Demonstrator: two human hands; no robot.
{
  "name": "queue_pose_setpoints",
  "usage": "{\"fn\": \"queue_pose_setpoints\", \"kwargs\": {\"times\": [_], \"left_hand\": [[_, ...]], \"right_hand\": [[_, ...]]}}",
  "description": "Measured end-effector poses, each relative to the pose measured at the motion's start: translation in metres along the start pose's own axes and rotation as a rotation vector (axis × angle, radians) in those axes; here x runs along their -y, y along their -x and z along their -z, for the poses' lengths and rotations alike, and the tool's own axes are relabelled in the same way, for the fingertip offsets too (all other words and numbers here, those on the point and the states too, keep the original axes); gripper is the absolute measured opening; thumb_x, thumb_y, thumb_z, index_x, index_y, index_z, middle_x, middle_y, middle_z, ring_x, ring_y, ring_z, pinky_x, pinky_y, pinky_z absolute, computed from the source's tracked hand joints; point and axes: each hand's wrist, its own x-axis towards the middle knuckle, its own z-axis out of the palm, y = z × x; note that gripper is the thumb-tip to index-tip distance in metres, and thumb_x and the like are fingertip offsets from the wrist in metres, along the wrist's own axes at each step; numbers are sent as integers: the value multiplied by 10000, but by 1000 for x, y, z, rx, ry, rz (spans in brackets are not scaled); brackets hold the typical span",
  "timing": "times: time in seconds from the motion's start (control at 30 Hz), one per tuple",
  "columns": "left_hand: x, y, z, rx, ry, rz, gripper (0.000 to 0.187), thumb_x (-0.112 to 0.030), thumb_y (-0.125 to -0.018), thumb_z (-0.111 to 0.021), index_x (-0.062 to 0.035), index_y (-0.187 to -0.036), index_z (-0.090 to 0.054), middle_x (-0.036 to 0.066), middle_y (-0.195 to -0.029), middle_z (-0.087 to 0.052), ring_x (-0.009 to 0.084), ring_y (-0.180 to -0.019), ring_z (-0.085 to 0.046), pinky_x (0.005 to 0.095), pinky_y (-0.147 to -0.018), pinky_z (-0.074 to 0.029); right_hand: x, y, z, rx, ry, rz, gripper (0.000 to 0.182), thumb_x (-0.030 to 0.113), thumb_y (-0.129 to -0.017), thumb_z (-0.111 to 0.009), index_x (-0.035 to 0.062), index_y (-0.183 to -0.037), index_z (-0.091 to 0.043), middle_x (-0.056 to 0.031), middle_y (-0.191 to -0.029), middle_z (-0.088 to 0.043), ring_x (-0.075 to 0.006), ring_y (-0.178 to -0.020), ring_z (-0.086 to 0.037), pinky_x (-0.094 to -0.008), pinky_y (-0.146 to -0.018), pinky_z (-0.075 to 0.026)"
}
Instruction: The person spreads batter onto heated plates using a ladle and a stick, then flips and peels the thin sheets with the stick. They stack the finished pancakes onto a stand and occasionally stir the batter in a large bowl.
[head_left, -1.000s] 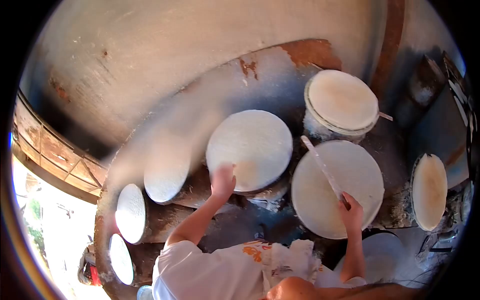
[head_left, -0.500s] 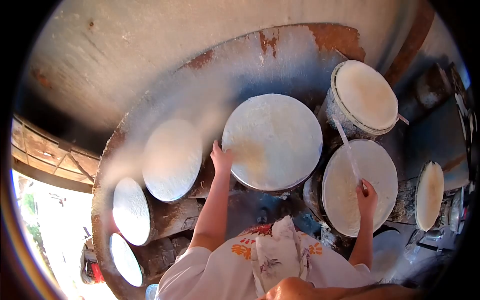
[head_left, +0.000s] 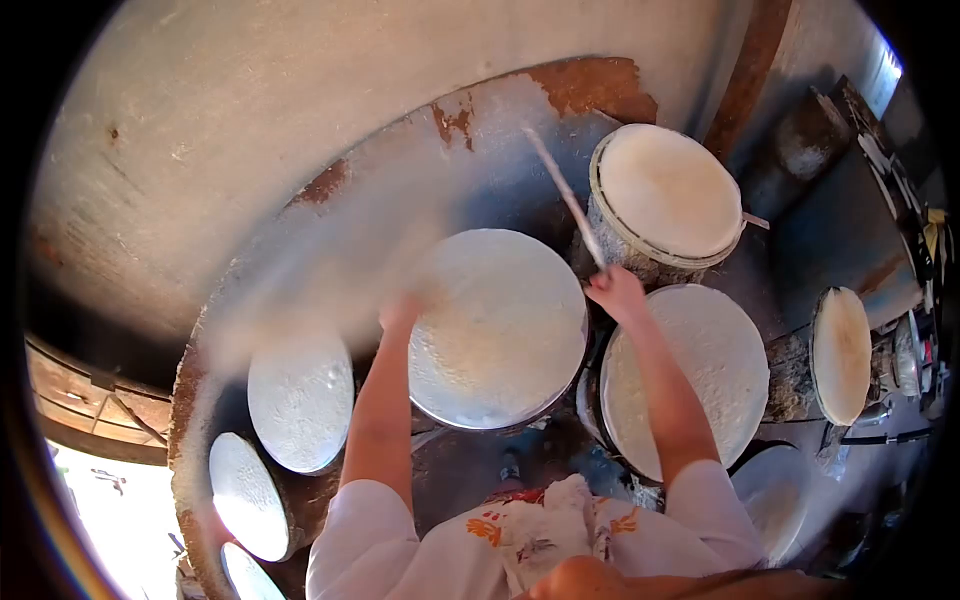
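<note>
A long thin pale stick [head_left: 568,192] is gripped near its lower end by my right hand [head_left: 617,293], its far end pointing up and left. That hand is over the gap between the large middle white disc [head_left: 505,330] and the round white-topped drum [head_left: 685,385] to its right. At the left rim of the middle disc is my left hand [head_left: 401,312], its fingers blurred by whitish haze. The disc has a pale, slightly bumpy surface with a tan patch near that hand.
Another white-topped drum [head_left: 668,190] stands at the back right, with a stick end jutting from its side. More round white tops, including one at the left [head_left: 300,400] and one at the far right [head_left: 841,355], surround me. A curved metal wall [head_left: 400,70] rises behind.
My right hand has moved left and up with the stick, from over the right drum to the gap beside the middle disc. The view has turned right; my left hand stays at the disc's left rim.
</note>
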Motion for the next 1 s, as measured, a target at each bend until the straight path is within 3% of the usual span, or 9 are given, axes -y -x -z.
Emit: {"fn": "queue_pose_setpoints", "kwargs": {"times": [0.17,0.33,0.5,0.73,0.83,0.93,1.0], "left_hand": [[8,2,-3,-153,-45,-92,503,-121,-843,-463,-72,-1341,-418,224,-1095,-609,373,-1024,-579,445,-872,-463],[26,-26,-15,-319,101,-134,404,-117,-835,-464,-55,-1225,-550,216,-1055,-629,361,-991,-597,428,-847,-478],[27,-50,-19,-348,128,-144,315,-160,-832,-504,-58,-1099,-637,178,-988,-660,344,-939,-620,410,-831,-486],[28,-48,-9,-201,269,-111,240,-221,-799,-634,-27,-935,-671,136,-831,-675,279,-796,-641,363,-721,-490],[27,-38,-6,-316,334,-245,168,-169,-805,-636,-9,-852,-654,134,-781,-647,281,-749,-610,368,-686,-473],[9,-2,13,-578,310,-511,120,-107,-824,-610,6,-790,-628,132,-761,-610,282,-736,-582,377,-670,-459],[-7,29,30,-590,297,-553,103,-77,-822,-607,12,-769,-612,128,-762,-593,288,-740,-571,377,-673,-455]], "right_hand": [[2,-72,-56,180,79,121,224,182,-690,-692,19,-753,-553,-195,-760,-589,-383,-786,-591,-467,-682,-460],[19,-85,-53,192,82,170,230,175,-694,-692,7,-754,-547,-194,-756,-583,-377,-779,-595,-457,-672,-456],[29,-111,-72,289,75,214,230,172,-692,-698,16,-756,-541,-192,-759,-564,-373,-790,-586,-450,-679,-449],[38,-124,-81,253,174,299,250,158,-693,-714,-14,-794,-563,-204,-875,-564,-382,-848,-569,-448,-746,-453],[38,-129,-74,151,154,314,244,148,-692,-717,-13,-786,-560,-205,-864,-559,-385,-838,-570,-448,-731,-455],[38,-118,-54,100,83,279,256,140,-689,-727,-8,-770,-535,-199,-831,-537,-379,-806,-564,-437,-692,-450],[34,-107,-44,134,52,234,258,141,-695,-727,1,-782,-529,-178,-795,-517,-357,-775,-556,-423,-682,-446]]}}
